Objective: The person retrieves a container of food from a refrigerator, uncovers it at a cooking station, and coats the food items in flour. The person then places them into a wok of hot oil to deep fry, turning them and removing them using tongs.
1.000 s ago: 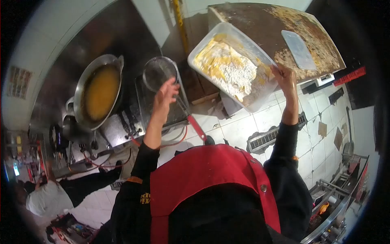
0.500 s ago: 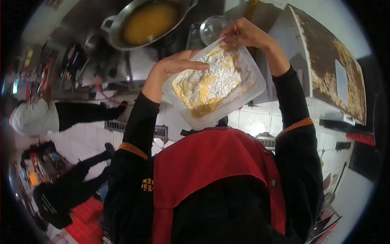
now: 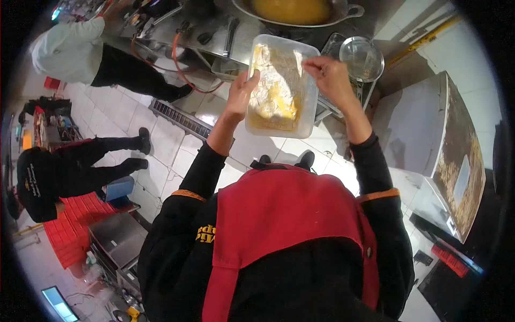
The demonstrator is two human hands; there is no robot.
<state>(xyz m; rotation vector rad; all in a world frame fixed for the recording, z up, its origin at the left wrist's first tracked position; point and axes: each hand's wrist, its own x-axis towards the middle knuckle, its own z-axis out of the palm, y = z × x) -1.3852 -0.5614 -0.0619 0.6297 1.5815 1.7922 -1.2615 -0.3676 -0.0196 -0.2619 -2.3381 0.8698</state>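
Left hand [image 3: 240, 96] is gripping the translucent plastic tub [image 3: 308, 107], running longways near-to-far just left of the right hand [image 3: 333, 80], which is kinda hanging bunched by its far-right rim, can't tell if pinching.

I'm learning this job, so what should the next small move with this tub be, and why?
Probably reach the right hand into the tub and turn the yellow contents over: the powdery white coating looks patchy, with yellow showing through, while the left hand holds the tub's side and the right is close.
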